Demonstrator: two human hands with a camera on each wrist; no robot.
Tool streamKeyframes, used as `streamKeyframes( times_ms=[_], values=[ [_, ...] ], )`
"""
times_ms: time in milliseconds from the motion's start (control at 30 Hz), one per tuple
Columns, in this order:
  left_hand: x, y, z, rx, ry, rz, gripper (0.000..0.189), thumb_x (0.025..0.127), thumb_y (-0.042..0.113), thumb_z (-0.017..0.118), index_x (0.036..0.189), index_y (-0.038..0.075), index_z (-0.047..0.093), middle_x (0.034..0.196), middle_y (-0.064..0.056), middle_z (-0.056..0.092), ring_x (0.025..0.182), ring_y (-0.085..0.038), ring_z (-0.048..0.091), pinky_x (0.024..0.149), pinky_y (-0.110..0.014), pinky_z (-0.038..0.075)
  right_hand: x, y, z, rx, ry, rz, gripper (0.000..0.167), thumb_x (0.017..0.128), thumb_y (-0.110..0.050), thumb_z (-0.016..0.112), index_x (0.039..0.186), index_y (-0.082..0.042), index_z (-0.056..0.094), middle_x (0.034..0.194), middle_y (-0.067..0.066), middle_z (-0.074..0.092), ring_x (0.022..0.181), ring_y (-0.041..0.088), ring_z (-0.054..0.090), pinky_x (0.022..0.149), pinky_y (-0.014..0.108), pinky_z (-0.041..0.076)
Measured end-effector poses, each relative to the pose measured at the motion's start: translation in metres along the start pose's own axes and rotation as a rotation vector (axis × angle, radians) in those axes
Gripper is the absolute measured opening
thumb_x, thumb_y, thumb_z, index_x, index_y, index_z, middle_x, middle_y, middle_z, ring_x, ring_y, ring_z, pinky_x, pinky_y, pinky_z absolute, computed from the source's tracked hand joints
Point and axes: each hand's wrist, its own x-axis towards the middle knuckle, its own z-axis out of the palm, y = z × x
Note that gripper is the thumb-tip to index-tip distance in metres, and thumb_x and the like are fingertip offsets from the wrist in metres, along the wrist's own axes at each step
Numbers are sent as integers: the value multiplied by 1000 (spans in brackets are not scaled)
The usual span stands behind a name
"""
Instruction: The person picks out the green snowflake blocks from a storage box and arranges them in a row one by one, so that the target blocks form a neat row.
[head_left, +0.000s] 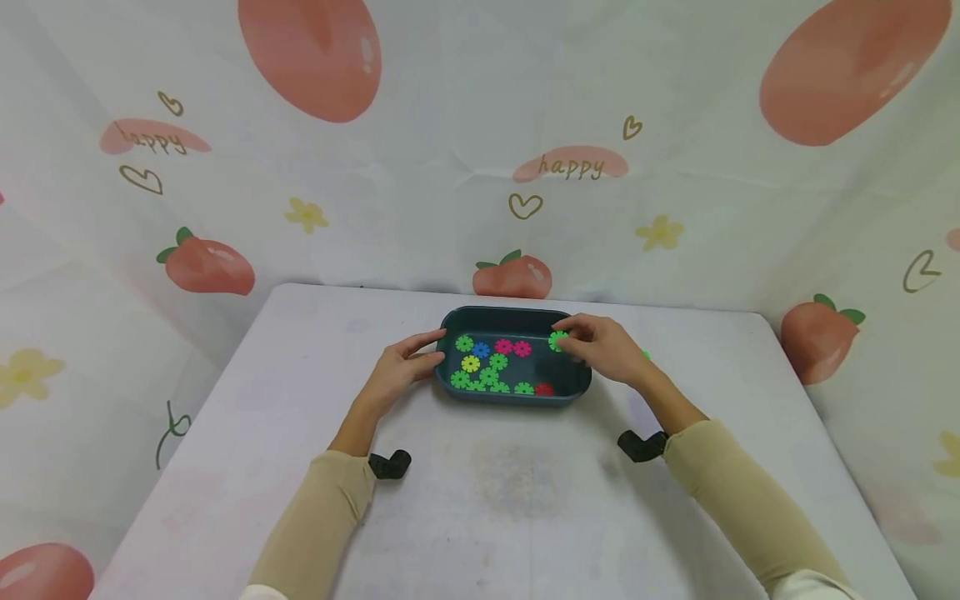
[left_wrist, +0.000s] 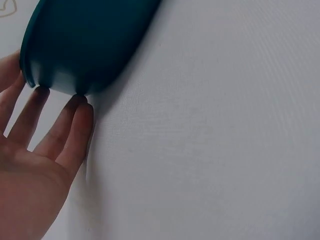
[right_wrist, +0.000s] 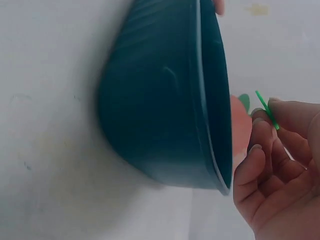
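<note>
A dark teal oblong basin (head_left: 513,400) stands on the table with several small notched plastic snowflake discs inside: mostly green (head_left: 498,362), plus a yellow one (head_left: 470,364), a blue one (head_left: 481,350) and pink to red ones (head_left: 503,346). My left hand (head_left: 405,367) touches the basin's left end; the left wrist view shows its fingers (left_wrist: 60,132) stretched out with the tips against the outer wall. Over the basin's right end, my right hand (head_left: 603,346) pinches a bright green snowflake disc (head_left: 557,341) between thumb and fingers. The right wrist view shows that disc (right_wrist: 267,111) edge-on, above the rim.
A bit of bright green (head_left: 647,356) shows on the table just beyond my right wrist. The white tabletop (head_left: 510,533) has a brownish stained patch in front of the basin. A white cloth (head_left: 435,167) printed with peaches hangs behind the table's far edge.
</note>
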Motion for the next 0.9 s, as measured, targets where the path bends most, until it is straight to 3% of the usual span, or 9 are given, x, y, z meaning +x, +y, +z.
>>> streamKeyframes(
  times_ms=[167,500,800,900],
  values=[
    [0,2,0,4,-5,5,50,97,25,71,146,23,58,159,-2,48,135,-25,59,102,-30,56,-7,3,-8,-1,38,22,33,99,-26,68,128,-10,64,98,20,67,83,34,65,68,28,54],
    [0,0,0,5,-3,26,52,97,25,71,147,20,57,158,-5,49,132,-23,61,99,-28,57,-19,19,-18,17,80,47,30,100,-24,67,125,-8,63,97,23,67,85,43,62,65,26,53],
    [3,-11,-2,-2,-4,77,54,97,29,71,147,17,56,155,-6,54,119,-6,65,93,-22,57,-29,25,-26,22,109,63,32,100,-26,66,127,-8,64,101,22,67,83,34,64,67,25,53],
    [4,-13,-2,-3,-9,82,54,97,29,71,147,16,56,156,-4,53,120,-5,64,93,-21,57,-31,27,-28,31,114,64,34,101,-26,66,129,-7,64,100,18,68,82,27,64,67,25,53]
  ],
)
